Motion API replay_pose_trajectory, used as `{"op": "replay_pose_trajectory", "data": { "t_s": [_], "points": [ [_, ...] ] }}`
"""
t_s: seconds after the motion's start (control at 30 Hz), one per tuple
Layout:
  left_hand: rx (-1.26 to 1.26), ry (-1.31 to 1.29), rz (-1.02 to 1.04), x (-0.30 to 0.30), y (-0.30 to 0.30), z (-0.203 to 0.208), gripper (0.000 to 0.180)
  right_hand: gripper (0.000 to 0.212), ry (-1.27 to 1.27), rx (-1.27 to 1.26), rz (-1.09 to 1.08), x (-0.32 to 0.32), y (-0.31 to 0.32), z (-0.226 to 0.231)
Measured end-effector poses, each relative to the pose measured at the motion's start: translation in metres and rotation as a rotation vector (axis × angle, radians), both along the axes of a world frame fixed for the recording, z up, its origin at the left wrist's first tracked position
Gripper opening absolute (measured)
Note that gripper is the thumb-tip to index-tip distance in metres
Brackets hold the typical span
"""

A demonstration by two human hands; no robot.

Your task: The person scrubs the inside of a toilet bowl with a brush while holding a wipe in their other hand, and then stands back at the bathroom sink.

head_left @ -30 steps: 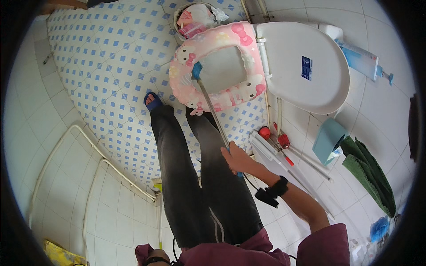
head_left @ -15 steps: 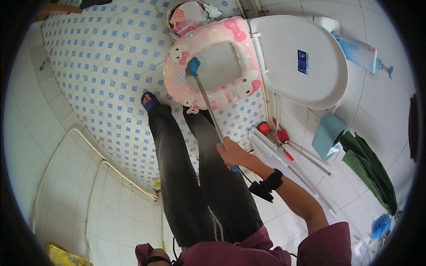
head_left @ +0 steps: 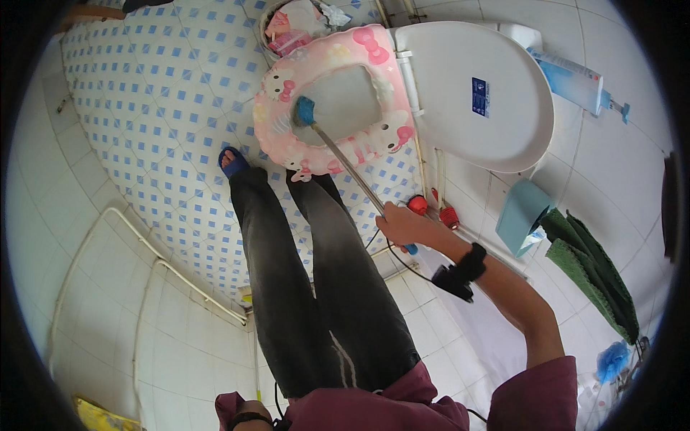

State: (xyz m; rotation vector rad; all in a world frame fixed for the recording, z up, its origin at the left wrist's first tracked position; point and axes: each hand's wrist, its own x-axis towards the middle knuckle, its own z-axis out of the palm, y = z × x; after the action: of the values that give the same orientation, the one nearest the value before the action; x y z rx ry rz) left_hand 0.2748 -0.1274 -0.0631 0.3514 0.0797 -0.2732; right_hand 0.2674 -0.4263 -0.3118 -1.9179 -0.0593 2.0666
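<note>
Right hand [head_left: 404,226], frame centre, fist clamped round long metal-handled toilet brush [head_left: 345,165], blue head inside pink padded toilet seat [head_left: 287,144].

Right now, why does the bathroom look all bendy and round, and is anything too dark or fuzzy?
In the head view, the fisheye lens curves the tiled floor and the wall pipes, and leaves black corners. The light is soft and even, with no hard shadows. The right hand on the toilet brush looks fairly sharp; the edges of the picture are darker and squashed.
</note>
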Motion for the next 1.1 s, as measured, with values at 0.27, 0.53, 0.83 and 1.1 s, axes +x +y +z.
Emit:
{"op": "replay_pose_trajectory", "data": {
  "t_s": [0.27, 0.53, 0.83, 1.1],
  "points": [
    [-0.010, -0.103, 0.060, -0.004, 0.000, -0.005, 0.039, 0.021, -0.012, -0.009, 0.291, 0.007, 0.032, 0.033],
    [0.015, -0.031, 0.082, -0.013, 0.002, 0.004, 0.041, 0.022, -0.173, -0.083, 0.252, 0.014, 0.020, 0.002],
    [-0.008, -0.063, 0.045, -0.013, 0.013, -0.004, 0.040, 0.021, -0.199, 0.175, 0.608, 0.001, 0.035, 0.005],
    [0.322, 0.512, -0.204, -0.071, -0.010, -0.097, 0.017, 0.017, 0.048, 0.011, 0.471, 0.004, 0.067, 0.030]
  ]
}}
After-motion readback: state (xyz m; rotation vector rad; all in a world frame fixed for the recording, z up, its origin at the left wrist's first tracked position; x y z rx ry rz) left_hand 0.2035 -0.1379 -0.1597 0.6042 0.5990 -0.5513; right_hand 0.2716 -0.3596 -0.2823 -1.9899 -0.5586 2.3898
